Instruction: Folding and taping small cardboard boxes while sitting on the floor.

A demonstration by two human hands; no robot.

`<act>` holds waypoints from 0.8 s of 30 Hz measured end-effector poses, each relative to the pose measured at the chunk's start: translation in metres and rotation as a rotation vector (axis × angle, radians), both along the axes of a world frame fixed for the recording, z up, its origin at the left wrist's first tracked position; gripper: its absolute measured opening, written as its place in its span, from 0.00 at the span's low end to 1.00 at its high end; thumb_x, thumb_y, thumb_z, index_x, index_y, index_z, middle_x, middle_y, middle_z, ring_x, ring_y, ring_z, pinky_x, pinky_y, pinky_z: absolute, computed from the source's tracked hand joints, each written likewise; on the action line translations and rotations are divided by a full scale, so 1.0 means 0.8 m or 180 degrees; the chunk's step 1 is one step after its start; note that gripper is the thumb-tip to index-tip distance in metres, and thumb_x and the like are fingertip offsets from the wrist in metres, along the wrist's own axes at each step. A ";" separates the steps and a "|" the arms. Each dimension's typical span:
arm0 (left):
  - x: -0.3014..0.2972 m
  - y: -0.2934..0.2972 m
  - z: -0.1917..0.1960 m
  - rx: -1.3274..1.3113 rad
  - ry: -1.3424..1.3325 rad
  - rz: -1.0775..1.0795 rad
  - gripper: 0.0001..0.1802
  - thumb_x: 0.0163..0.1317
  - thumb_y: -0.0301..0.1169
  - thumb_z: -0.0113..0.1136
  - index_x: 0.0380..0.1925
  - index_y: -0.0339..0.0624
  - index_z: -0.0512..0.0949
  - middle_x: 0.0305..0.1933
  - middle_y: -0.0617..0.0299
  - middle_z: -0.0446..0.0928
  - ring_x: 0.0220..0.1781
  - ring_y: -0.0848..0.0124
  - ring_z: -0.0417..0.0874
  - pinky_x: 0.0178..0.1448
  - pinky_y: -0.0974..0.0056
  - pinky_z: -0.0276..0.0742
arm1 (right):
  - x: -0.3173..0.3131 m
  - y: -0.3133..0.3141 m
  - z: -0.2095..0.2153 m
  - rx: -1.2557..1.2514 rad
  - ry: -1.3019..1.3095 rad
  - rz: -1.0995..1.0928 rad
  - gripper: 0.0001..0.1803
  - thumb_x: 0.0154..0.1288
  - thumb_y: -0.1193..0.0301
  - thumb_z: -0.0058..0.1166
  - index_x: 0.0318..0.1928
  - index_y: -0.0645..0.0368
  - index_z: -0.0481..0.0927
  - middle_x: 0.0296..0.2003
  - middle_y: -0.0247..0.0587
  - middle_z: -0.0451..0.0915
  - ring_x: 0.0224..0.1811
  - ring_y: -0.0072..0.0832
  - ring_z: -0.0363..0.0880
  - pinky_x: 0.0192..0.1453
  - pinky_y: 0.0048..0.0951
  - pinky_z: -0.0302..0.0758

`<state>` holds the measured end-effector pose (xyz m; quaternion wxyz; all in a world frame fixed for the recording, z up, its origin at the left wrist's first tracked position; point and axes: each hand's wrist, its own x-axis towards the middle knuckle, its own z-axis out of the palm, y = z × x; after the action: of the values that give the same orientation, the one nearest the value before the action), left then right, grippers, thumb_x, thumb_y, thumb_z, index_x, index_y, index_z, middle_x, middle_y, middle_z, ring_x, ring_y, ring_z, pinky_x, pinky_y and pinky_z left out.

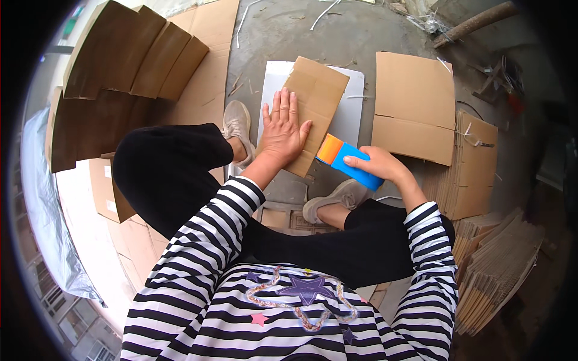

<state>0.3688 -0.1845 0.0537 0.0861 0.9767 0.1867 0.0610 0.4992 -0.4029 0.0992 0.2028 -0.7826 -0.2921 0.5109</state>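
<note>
A flat brown cardboard piece [314, 99] lies slantwise over a white sheet [354, 114] on the floor in front of me. My left hand [283, 132] presses flat on the cardboard's left side, fingers stretched out. In my right hand [382, 163] is a blue hand tool with an orange end [355, 166]; its exact kind is unclear. The fingers wrap round the blue body, thumb on top. Its orange end points at the cardboard's lower right edge, where I cannot tell whether it touches.
At right lie flat cardboard sheets [414, 99], a tied cardboard stack [475, 159] and fanned cardboard pieces [500, 271]. Folded cartons [120, 54] stand piled at far left. My shoes [238, 123] flank the work. A wooden pole [475, 24] lies at upper right.
</note>
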 end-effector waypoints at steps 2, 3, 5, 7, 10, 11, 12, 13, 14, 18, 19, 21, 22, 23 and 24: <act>0.001 0.000 -0.001 0.0008 0.0007 -0.0001 0.39 0.63 0.50 0.41 0.65 0.34 0.49 0.71 0.46 0.43 0.73 0.54 0.41 0.70 0.45 0.35 | 0.004 -0.003 0.002 0.0014 0.0034 0.0003 0.38 0.52 0.36 0.49 0.34 0.65 0.77 0.26 0.46 0.77 0.29 0.31 0.76 0.35 0.31 0.72; 0.001 0.000 -0.001 -0.0004 -0.0002 0.0019 0.39 0.62 0.50 0.42 0.65 0.34 0.50 0.71 0.47 0.44 0.73 0.54 0.41 0.70 0.45 0.34 | 0.005 -0.005 0.004 0.0008 0.0052 0.0027 0.39 0.52 0.35 0.48 0.33 0.65 0.77 0.25 0.46 0.77 0.29 0.31 0.76 0.34 0.31 0.72; 0.001 0.000 0.000 0.0098 0.0078 -0.0028 0.37 0.64 0.49 0.39 0.65 0.33 0.49 0.71 0.45 0.44 0.73 0.53 0.42 0.70 0.45 0.36 | 0.006 -0.010 0.008 -0.0018 0.0059 0.0048 0.38 0.52 0.36 0.48 0.33 0.65 0.77 0.26 0.47 0.77 0.29 0.31 0.77 0.34 0.31 0.72; 0.000 0.002 -0.001 0.0147 0.0125 0.0007 0.37 0.64 0.49 0.39 0.65 0.34 0.49 0.71 0.46 0.44 0.73 0.53 0.42 0.70 0.45 0.36 | 0.007 -0.019 0.010 -0.0030 -0.0113 0.0159 0.38 0.52 0.36 0.49 0.33 0.65 0.77 0.26 0.47 0.77 0.29 0.33 0.77 0.35 0.31 0.73; 0.002 0.002 -0.004 0.0229 0.0121 0.0003 0.37 0.64 0.49 0.38 0.65 0.34 0.50 0.71 0.46 0.44 0.73 0.53 0.42 0.70 0.46 0.37 | 0.018 -0.054 0.015 -0.0233 -0.0179 0.0212 0.41 0.48 0.33 0.48 0.36 0.65 0.78 0.30 0.51 0.78 0.33 0.39 0.79 0.37 0.34 0.74; 0.000 0.002 -0.005 0.0257 0.0122 0.0008 0.37 0.64 0.49 0.38 0.65 0.34 0.50 0.71 0.46 0.44 0.73 0.53 0.43 0.70 0.46 0.37 | 0.020 -0.068 0.013 -0.0220 -0.0167 0.0205 0.41 0.48 0.33 0.48 0.36 0.65 0.78 0.30 0.51 0.78 0.33 0.39 0.79 0.37 0.34 0.74; 0.001 0.002 -0.004 0.0263 0.0125 -0.0012 0.37 0.64 0.49 0.38 0.65 0.34 0.50 0.71 0.46 0.44 0.73 0.53 0.43 0.70 0.46 0.37 | 0.022 -0.082 0.011 -0.0248 -0.0222 0.0156 0.41 0.47 0.33 0.49 0.35 0.65 0.78 0.29 0.50 0.78 0.32 0.38 0.79 0.36 0.34 0.73; 0.000 0.001 -0.003 0.0281 0.0109 -0.0013 0.37 0.64 0.49 0.38 0.65 0.34 0.50 0.71 0.46 0.45 0.73 0.53 0.43 0.70 0.46 0.38 | 0.023 -0.092 0.008 -0.0275 -0.0275 0.0107 0.40 0.47 0.34 0.49 0.34 0.64 0.78 0.27 0.49 0.78 0.31 0.37 0.78 0.35 0.34 0.73; 0.000 0.002 -0.002 0.0300 0.0093 -0.0013 0.37 0.64 0.49 0.38 0.65 0.33 0.50 0.71 0.46 0.45 0.73 0.52 0.43 0.70 0.46 0.38 | 0.024 -0.096 0.003 -0.0289 -0.0310 0.0117 0.41 0.46 0.33 0.49 0.35 0.64 0.79 0.28 0.49 0.79 0.31 0.38 0.79 0.36 0.35 0.74; 0.000 0.002 -0.001 0.0287 0.0099 -0.0070 0.37 0.64 0.48 0.39 0.65 0.33 0.50 0.71 0.45 0.45 0.73 0.52 0.43 0.70 0.47 0.39 | 0.019 -0.068 -0.013 -0.0398 -0.0426 0.0089 0.42 0.47 0.33 0.48 0.36 0.65 0.80 0.31 0.51 0.80 0.33 0.39 0.80 0.38 0.35 0.74; 0.002 0.001 -0.002 0.0309 0.0111 -0.0063 0.37 0.64 0.48 0.39 0.65 0.33 0.50 0.71 0.45 0.45 0.73 0.52 0.43 0.70 0.47 0.40 | 0.018 -0.054 -0.022 -0.0656 -0.0437 0.0225 0.42 0.46 0.33 0.47 0.36 0.65 0.81 0.33 0.52 0.80 0.35 0.40 0.80 0.39 0.36 0.74; 0.004 -0.001 -0.006 0.0322 0.0127 -0.0101 0.37 0.64 0.48 0.39 0.65 0.33 0.50 0.71 0.45 0.45 0.73 0.52 0.43 0.70 0.48 0.41 | 0.018 -0.028 -0.037 -0.0980 -0.0387 0.0398 0.43 0.46 0.33 0.47 0.38 0.65 0.81 0.36 0.53 0.80 0.38 0.42 0.80 0.41 0.37 0.74; 0.004 -0.001 -0.004 0.0311 0.0121 -0.0088 0.37 0.64 0.48 0.39 0.65 0.33 0.50 0.71 0.45 0.45 0.73 0.52 0.43 0.70 0.48 0.41 | 0.019 -0.015 -0.041 -0.1044 -0.0343 0.0431 0.42 0.46 0.34 0.48 0.38 0.65 0.82 0.38 0.53 0.80 0.40 0.42 0.80 0.43 0.37 0.74; 0.004 -0.002 -0.004 0.0296 0.0114 -0.0074 0.37 0.64 0.48 0.39 0.65 0.33 0.49 0.70 0.45 0.45 0.73 0.52 0.43 0.70 0.48 0.41 | 0.022 -0.004 -0.046 -0.1059 -0.0341 0.0385 0.42 0.46 0.34 0.48 0.38 0.65 0.82 0.38 0.53 0.80 0.40 0.42 0.80 0.43 0.37 0.74; 0.002 0.001 -0.004 0.0311 0.0111 -0.0051 0.37 0.64 0.48 0.39 0.65 0.32 0.50 0.70 0.45 0.45 0.73 0.51 0.43 0.70 0.48 0.41 | 0.024 0.012 -0.051 -0.1046 -0.0351 0.0504 0.42 0.45 0.34 0.49 0.41 0.63 0.81 0.41 0.53 0.79 0.43 0.42 0.79 0.46 0.36 0.73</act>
<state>0.3708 -0.1839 0.0504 0.0356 0.9822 0.1771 0.0523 0.5187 -0.3936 0.0580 0.0151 -0.8066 -0.2761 0.5225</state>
